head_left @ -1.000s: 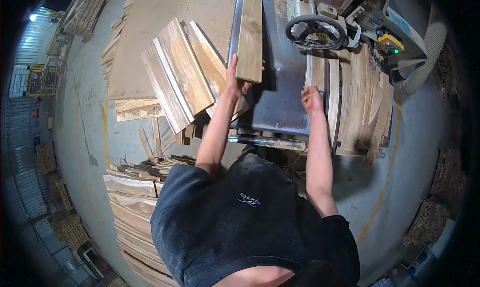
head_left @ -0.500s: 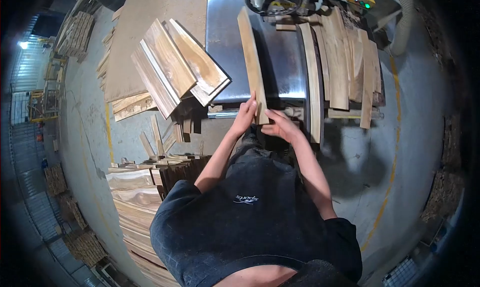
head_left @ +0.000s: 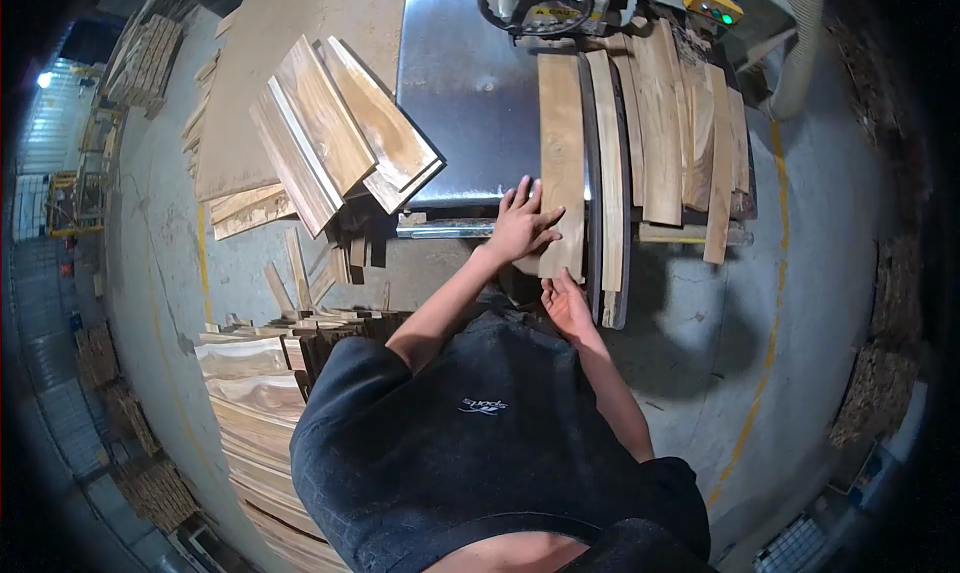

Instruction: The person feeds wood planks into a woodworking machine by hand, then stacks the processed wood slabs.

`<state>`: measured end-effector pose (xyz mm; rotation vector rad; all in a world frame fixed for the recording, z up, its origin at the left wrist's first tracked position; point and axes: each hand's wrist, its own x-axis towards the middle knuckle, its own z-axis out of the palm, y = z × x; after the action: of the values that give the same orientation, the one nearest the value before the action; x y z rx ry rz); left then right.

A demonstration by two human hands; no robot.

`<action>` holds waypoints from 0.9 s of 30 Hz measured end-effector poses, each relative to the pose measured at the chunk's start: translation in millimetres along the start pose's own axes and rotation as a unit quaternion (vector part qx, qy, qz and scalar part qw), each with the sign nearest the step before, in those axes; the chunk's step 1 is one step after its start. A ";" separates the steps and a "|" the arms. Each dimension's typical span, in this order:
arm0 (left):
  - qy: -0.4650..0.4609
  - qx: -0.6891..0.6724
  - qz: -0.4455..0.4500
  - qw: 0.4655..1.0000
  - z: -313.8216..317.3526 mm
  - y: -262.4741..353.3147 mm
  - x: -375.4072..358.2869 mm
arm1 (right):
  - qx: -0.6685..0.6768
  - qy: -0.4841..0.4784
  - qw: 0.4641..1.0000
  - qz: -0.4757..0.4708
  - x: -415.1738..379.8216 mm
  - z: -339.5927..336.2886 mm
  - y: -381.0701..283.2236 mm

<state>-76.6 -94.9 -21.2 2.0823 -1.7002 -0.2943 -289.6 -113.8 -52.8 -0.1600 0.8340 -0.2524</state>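
Note:
A wooden board (head_left: 561, 163) lies flat and lengthwise on the shiny metal table (head_left: 470, 123), its near end reaching past the front edge. My left hand (head_left: 518, 225) is open, fingers spread, with the fingertips touching the board's left side. At the near end of the board is my right hand (head_left: 567, 306), its fingers stretched out and touching that end; nothing is wrapped in them. To the right of the board runs a dark rail, with a pale narrow strip (head_left: 606, 173) beside it.
A machine with a black handwheel (head_left: 535, 3) stands at the far end. Several planks (head_left: 325, 113) overlap at the table's left; more strips (head_left: 665, 123) lie on the right. A wood stack (head_left: 245, 383) stands at lower left. A yellow control box (head_left: 712, 5) shows a green light.
The board has gone from tilted on its edge to lying flat, shifting right against the rail. My left hand has spread open; my right hand has moved down to the board's near end.

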 end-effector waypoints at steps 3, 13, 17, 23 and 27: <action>0.028 -0.015 0.022 0.999 4.8 -22.7 40.0 | -0.044 0.014 0.998 -0.051 12.2 41.9 -24.2; 0.031 -0.099 0.066 0.992 -49.7 -122.4 144.5 | -0.179 0.143 0.972 -0.055 135.0 90.5 -105.3; 0.233 -0.068 0.030 0.970 -115.2 -185.4 115.9 | -0.178 0.146 0.972 -0.036 152.0 109.8 -129.1; 0.417 0.299 -0.478 0.713 -179.2 -280.2 -55.9 | -0.182 0.150 0.969 -0.066 189.5 130.1 -150.3; 0.226 -0.038 -0.609 0.759 -197.6 -318.5 -155.5 | -0.165 0.093 0.978 -0.084 222.4 130.9 -166.4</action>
<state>251.9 142.9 -8.6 2.5904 0.1225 -0.1786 -74.7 -330.8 -84.4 -0.5258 1.0478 -0.2894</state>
